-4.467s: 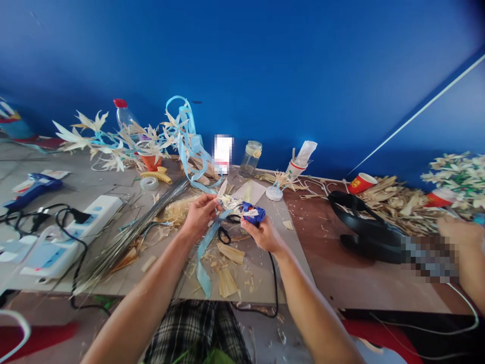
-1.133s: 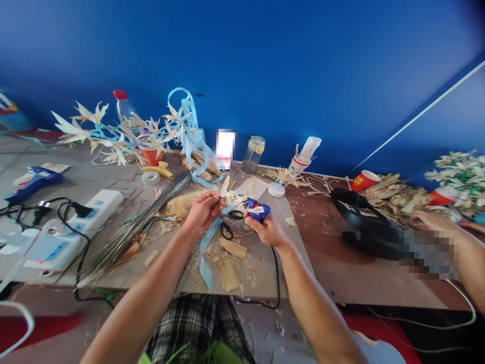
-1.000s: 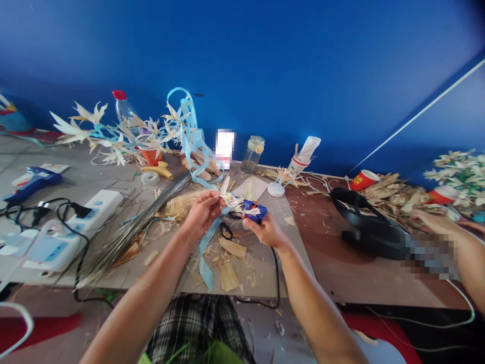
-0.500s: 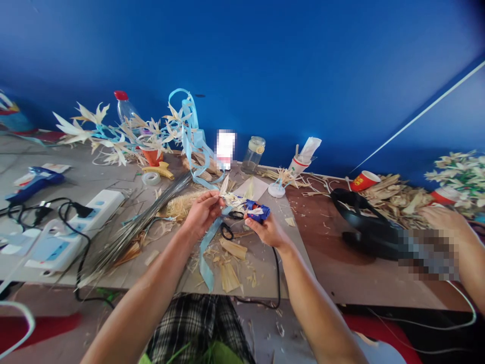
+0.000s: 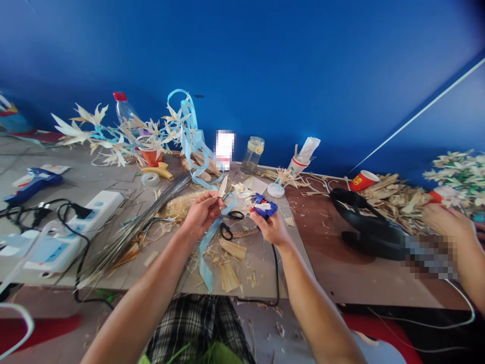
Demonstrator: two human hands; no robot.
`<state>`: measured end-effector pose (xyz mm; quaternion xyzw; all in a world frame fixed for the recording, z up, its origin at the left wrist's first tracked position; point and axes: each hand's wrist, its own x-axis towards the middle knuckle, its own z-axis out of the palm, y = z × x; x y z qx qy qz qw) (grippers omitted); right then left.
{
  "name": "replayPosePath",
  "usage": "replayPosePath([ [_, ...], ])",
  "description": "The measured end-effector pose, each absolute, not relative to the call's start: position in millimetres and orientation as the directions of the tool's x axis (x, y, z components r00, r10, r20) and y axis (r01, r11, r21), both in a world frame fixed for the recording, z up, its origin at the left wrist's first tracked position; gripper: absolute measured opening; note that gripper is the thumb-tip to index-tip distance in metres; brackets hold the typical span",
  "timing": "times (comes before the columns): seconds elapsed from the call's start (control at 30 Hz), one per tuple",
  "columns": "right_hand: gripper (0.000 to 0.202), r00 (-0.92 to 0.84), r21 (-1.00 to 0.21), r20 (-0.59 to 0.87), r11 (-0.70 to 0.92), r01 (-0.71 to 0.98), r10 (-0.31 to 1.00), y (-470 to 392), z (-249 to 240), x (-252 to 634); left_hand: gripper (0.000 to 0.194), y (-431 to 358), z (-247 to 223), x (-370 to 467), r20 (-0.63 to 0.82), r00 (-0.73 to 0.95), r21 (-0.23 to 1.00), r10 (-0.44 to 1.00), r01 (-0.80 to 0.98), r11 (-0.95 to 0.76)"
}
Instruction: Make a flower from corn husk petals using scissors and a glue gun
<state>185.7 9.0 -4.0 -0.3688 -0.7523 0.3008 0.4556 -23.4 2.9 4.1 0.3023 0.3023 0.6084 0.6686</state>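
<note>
My left hand (image 5: 204,213) is closed, its thumb and fingertips pinching a small pale corn husk petal (image 5: 224,187) that points upward. In my right hand (image 5: 271,230) is a blue glue gun (image 5: 261,201), its front end crusted with whitish scraps and facing the left hand. A short space separates the gun from the petal. A light blue ribbon (image 5: 206,265) trails on the table beneath the left hand. Between the hands lie scissors with black handles (image 5: 226,232), partly covered. Loose husk pieces (image 5: 229,277) are scattered nearer the table's front edge.
Left are a bundle of wires (image 5: 140,222), a white power strip (image 5: 76,232) and another blue glue gun (image 5: 32,184). Behind stand husk flowers (image 5: 113,146) and a glass jar (image 5: 252,154). At right, a co-worker's hand (image 5: 449,225) is near a black object (image 5: 364,227) and husks.
My right hand has drawn the glue gun a little to the right, away from the left hand. The petal now stands apart from the gun's tip, and more of the scissors shows.
</note>
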Motion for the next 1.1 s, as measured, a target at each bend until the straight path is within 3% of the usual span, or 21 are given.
replayPosePath([
  [0.13, 0.024, -0.080, -0.677, 0.522, 0.469, 0.568, 0.849, 19.0, -3.6, 190.3, 0.011, 3.6, 2.5, -23.3, -0.045, 0.060, 0.773, 0.997, -0.630, 0.073],
  [0.27, 0.029, 0.081, -0.545, 0.417, 0.178, 0.819, 0.905, 25.3, -4.9, 196.3, 0.009, 3.8, 0.5, -22.5, -0.012, 0.072, 0.774, 0.997, -0.631, 0.055],
  [0.4, 0.037, 0.138, -0.468, 0.186, -0.036, 0.883, 0.973, 25.8, -8.9, 199.3, 0.009, 2.0, 1.8, -21.1, 0.005, 0.078, 0.787, 0.997, -0.615, 0.044],
  [0.57, 0.047, 0.119, -0.388, 0.006, -0.108, 0.915, 0.993, 27.7, -14.6, 200.5, 0.010, 0.4, 1.6, -20.7, 0.036, 0.095, 0.804, 0.995, -0.594, 0.028],
  [0.67, 0.044, 0.091, -0.390, 0.010, -0.080, 0.917, 0.996, 28.8, -16.2, 201.4, 0.010, -0.2, 1.2, -20.4, 0.039, 0.103, 0.809, 0.994, -0.587, 0.029],
  [0.77, 0.035, 0.064, -0.535, 0.229, 0.071, 0.842, 0.971, 27.7, -13.2, 198.9, 0.012, -1.4, 2.8, -18.6, 0.015, 0.108, 0.814, 0.994, -0.579, 0.051],
  [0.87, 0.028, 0.011, -0.713, 0.474, 0.376, 0.592, 0.881, 22.8, -5.6, 188.8, 0.013, -2.8, 5.7, -14.9, -0.030, 0.135, 0.820, 0.990, -0.564, 0.102],
  [0.97, 0.027, -0.093, -0.735, 0.560, 0.545, 0.404, 0.824, 15.0, 2.5, 173.2, 0.014, -4.2, 7.6, -10.8, -0.059, 0.179, 0.829, 0.982, -0.540, 0.148],
  [1.1, 0.026, -0.253, -0.694, 0.577, 0.629, 0.350, 0.777, 8.3, 8.0, 156.7, 0.014, -5.6, 6.4, -8.0, -0.065, 0.231, 0.836, 0.971, -0.518, 0.180],
])
